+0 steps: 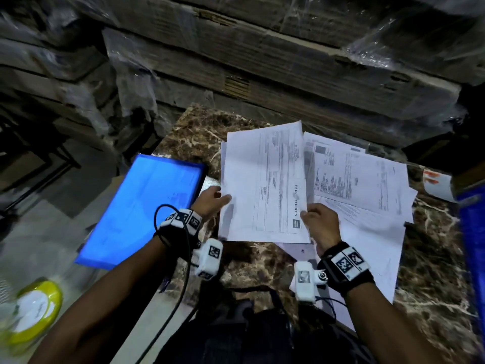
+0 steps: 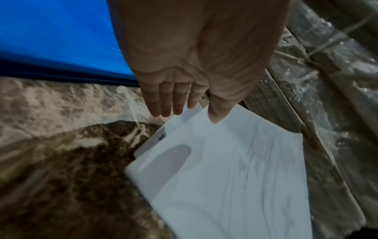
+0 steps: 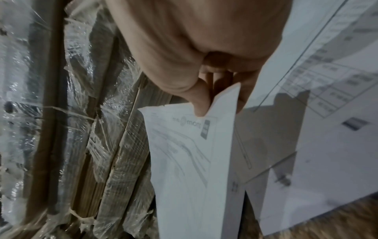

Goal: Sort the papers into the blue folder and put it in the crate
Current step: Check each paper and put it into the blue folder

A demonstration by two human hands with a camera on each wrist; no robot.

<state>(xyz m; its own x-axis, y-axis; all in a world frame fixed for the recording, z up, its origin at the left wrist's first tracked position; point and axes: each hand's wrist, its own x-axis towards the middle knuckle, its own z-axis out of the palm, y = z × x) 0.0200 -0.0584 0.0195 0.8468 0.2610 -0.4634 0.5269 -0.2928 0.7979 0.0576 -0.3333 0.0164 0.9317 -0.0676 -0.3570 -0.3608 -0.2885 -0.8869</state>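
Two hands hold one small sheaf of papers (image 1: 263,185) above the marble bench (image 1: 252,261). Our left hand (image 1: 210,199) pinches its left edge, thumb on top and the other fingers (image 2: 166,98) straight beneath; our right hand (image 1: 321,222) pinches the near right corner between thumb and curled fingers. More loose sheets (image 1: 367,195) lie spread over the bench's right half, so we judge the sorting barely begun. The blue folder (image 1: 141,208) rests at the bench's left edge, overhanging it; whether any sheets are inside we cannot tell. A blue shape (image 1: 472,232) at the right edge may be the crate. Filing and crating remain.
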